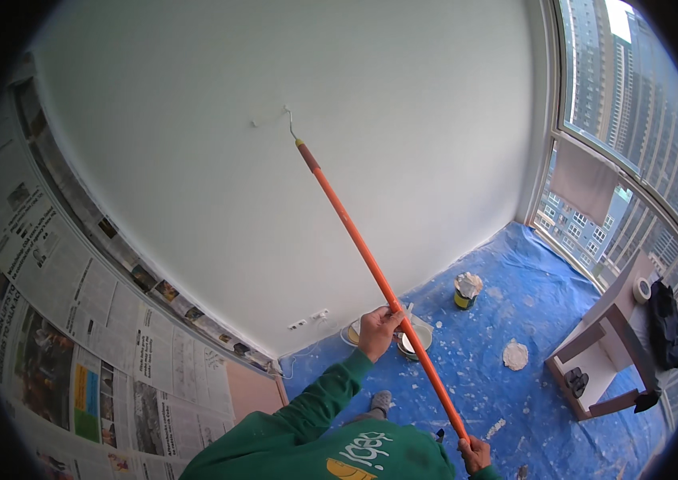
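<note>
A long orange extension pole (352, 230) runs slantwise from the lower right up to the wall. On its far end is a paint roller (271, 118) with a bent wire frame; its pale cover lies against the white wall (435, 120) and is hard to tell from it. My left hand (379, 332) is closed around the middle of the pole. Lower down, my right hand (475, 454) grips the pole near its bottom end. Just behind my left hand an open paint bucket (417, 340) stands on the floor, partly hidden by the pole.
Paint-spotted blue sheeting (467, 360) covers the floor. A second can (467, 290) stands near the wall. At right, a small wooden stand (603, 360) bears tape (641, 290) and a black bag (665, 320). Newspaper (99, 320) covers the left side; a window (635, 120) is at right.
</note>
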